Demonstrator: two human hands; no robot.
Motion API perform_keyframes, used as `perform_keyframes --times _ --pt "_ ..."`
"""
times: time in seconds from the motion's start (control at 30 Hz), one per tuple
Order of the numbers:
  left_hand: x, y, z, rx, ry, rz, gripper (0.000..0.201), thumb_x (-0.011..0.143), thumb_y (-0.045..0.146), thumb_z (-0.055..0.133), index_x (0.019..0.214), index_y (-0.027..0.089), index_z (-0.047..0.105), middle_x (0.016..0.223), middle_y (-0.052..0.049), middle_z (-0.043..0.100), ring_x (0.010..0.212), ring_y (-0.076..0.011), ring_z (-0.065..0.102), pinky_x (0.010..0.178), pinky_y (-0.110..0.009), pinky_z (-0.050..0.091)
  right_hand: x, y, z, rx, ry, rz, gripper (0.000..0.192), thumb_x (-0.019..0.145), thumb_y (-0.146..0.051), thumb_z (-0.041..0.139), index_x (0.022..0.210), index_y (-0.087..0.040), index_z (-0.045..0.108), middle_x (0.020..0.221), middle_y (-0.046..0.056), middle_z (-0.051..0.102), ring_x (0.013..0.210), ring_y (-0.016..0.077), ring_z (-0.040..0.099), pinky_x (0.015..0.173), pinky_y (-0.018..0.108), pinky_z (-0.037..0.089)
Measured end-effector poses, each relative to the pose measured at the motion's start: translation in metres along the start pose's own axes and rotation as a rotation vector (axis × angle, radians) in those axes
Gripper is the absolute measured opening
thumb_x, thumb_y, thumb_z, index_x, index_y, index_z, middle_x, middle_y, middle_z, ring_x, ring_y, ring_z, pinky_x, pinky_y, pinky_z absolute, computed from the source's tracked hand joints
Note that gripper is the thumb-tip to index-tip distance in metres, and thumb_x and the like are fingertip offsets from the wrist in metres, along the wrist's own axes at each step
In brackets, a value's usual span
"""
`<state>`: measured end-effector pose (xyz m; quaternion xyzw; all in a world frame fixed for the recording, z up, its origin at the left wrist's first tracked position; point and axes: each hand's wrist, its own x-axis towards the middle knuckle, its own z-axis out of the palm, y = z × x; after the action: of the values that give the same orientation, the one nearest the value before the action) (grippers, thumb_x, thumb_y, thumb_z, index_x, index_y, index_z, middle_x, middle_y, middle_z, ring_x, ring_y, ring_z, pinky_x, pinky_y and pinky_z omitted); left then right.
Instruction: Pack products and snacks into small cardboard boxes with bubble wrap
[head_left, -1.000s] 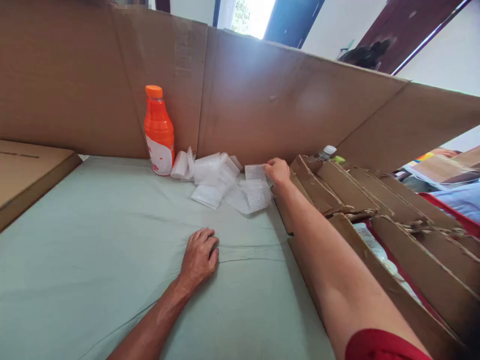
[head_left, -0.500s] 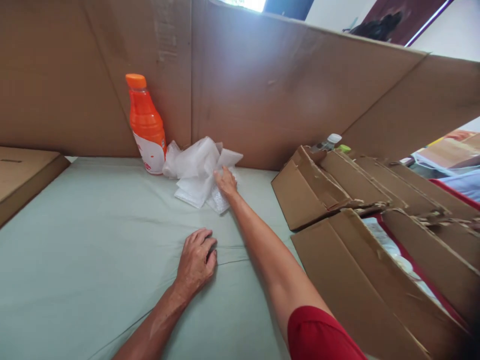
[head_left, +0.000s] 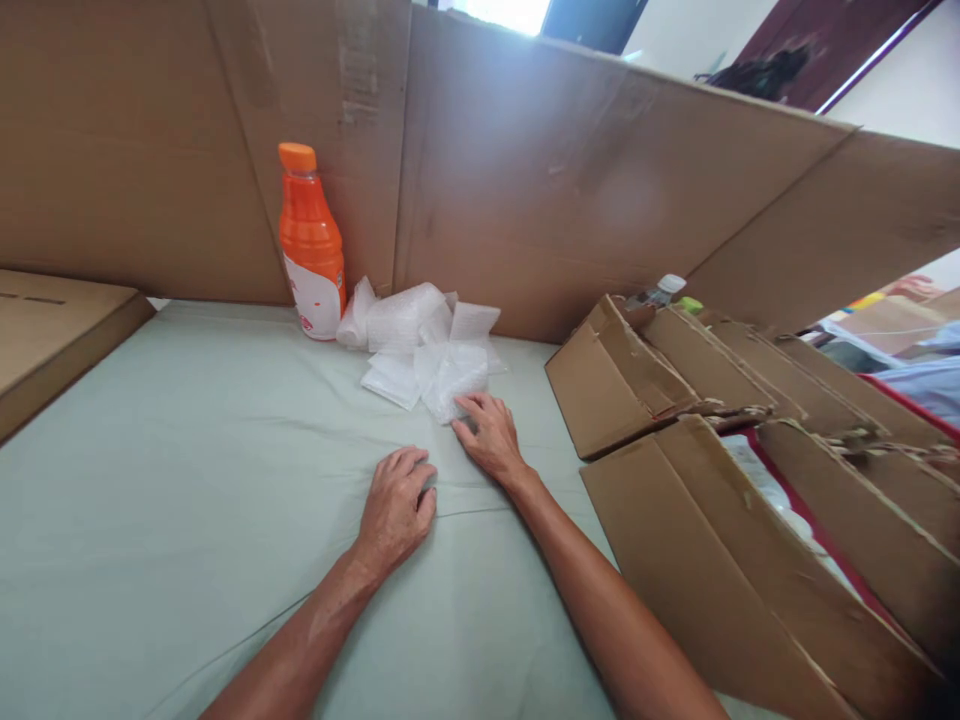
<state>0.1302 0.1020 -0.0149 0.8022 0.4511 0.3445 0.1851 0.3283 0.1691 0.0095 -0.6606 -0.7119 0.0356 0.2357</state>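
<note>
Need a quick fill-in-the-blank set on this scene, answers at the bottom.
1. The cap on the bottle beside the bubble wrap is ____.
2. The left hand is ____ from the bubble wrap than the right hand.
3. The tall panel behind the bottle is made of ____.

Missing words: orange; farther; cardboard.

Both hands [head_left: 491, 435] rest near bubble wrap [head_left: 409, 320] beside an orange bottle [head_left: 311, 235].

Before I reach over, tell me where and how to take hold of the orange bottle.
Take the orange bottle around its narrowing shoulder, below the cap, probably best from front left: it stands upright, the cardboard wall is behind, and bubble wrap lies at its right.
</note>
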Motion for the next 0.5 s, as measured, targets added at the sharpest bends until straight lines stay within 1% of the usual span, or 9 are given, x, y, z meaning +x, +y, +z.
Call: perform_keyframes --times 0.1,0.2,0.37,0.5 --pt "0.0 0.0 0.0 0.004 -0.002 -0.002 0.024 0.082 0.01 0.055 0.1 0.018 0.069 0.121 -0.012 0.069 0.12 -0.0296 0.057 0.103 -0.05 0.046 0.025 -0.018 0.019 -0.073 -0.036 0.002 0.037 0.091 -0.028 0.062 0.126 -0.024 0.07 0.127 0.012 0.066 0.112 0.029 0.055 0.096 0.041 0.042" --pt "0.0 0.0 0.0 0.011 -0.011 -0.009 0.024 0.082 0.01 0.056 0.1 0.019 0.069 0.123 -0.011 0.069 0.121 -0.0287 0.057 0.104 -0.048 0.046 0.044 -0.027 0.031 -0.122 -0.042 0.034 0.037 0.095 -0.03 0.056 0.13 -0.023 0.068 0.13 0.013 0.063 0.114 0.0296 0.052 0.095 0.041 0.039" --pt "0.001 0.001 0.0 0.028 -0.041 -0.021 0.024 0.082 0.011 0.057 0.1 0.02 0.069 0.125 -0.01 0.068 0.123 -0.0277 0.056 0.105 -0.047 0.045 0.045 -0.027 0.034 -0.15 -0.067 0.05 0.038 0.097 -0.033 0.054 0.134 -0.027 0.065 0.133 0.01 0.062 0.115 0.0282 0.05 0.095 0.04 0.037" --pt "0.001 0.001 -0.003 0.053 -0.059 -0.015 0.024 0.082 0.012 0.058 0.102 0.021 0.069 0.125 -0.01 0.068 0.122 -0.0267 0.057 0.105 -0.047 0.046 0.045 -0.032 0.031 -0.171 -0.073 0.064 0.039 0.097 -0.032 0.052 0.134 -0.025 0.064 0.135 0.012 0.061 0.119 0.0301 0.05 0.097 0.042 0.038"
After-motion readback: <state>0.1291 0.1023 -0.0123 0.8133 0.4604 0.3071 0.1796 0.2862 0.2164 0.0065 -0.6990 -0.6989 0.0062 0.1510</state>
